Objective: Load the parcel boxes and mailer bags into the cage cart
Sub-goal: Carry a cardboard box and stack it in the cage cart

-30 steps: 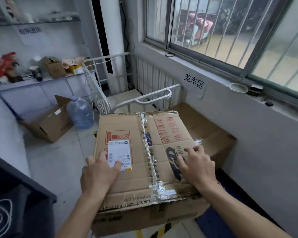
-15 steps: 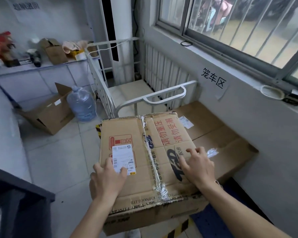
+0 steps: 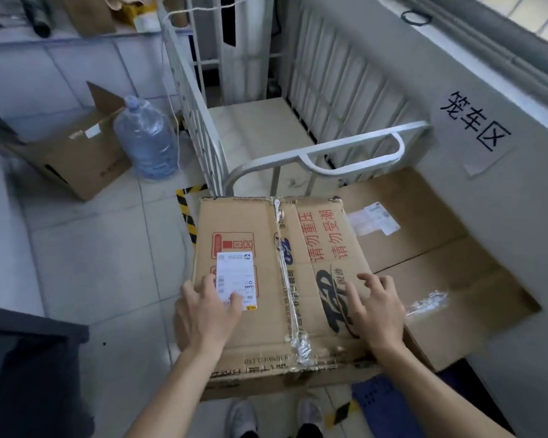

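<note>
A large taped cardboard parcel box with red print and a white shipping label fills the lower middle of the head view. My left hand rests flat on its top at the left edge, thumb on the label. My right hand rests on the top at the right, fingers spread. What carries the box from below is hidden. The white cage cart stands just beyond the box, its bare floor visible. A bigger flat cardboard box lies to the right against the wall.
An open cardboard box and a large water bottle stand on the tile floor left of the cart. Yellow-black tape marks the floor. A blue crate sits at my feet, and a dark cabinet is at the lower left.
The view has tilted down and come closer to the cart. The box has moved toward the cart's handle. Both hands keep their places on the box top.
</note>
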Demonstrator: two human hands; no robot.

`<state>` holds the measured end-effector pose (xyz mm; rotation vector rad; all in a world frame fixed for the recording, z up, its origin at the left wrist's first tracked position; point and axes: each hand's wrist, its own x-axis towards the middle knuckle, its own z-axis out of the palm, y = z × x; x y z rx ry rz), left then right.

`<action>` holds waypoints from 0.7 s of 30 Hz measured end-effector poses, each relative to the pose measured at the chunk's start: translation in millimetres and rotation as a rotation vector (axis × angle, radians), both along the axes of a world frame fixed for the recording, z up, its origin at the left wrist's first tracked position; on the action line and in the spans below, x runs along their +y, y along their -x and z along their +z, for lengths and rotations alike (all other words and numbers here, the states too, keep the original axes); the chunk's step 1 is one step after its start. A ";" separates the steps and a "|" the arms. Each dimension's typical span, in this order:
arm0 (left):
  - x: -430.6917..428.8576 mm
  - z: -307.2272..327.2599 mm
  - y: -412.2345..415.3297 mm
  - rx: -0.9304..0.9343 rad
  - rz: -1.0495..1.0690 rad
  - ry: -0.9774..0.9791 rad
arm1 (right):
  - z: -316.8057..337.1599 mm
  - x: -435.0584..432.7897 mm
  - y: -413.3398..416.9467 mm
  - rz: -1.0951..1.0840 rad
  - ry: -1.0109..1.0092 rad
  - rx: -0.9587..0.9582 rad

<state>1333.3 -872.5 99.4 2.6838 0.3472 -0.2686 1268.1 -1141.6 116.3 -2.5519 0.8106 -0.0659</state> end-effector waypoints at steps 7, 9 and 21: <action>-7.4 -90.3 -34.4 -0.002 -0.022 -0.053 | -85.8 -17.8 -53.8 0.120 -0.030 -0.017; -11.7 -119.0 -34.2 -0.004 -0.002 -0.069 | -113.4 -23.1 -63.8 0.150 -0.024 -0.010; -66.7 -228.0 -20.5 -0.224 0.050 0.011 | -225.6 -88.3 -72.9 0.153 -0.065 -0.202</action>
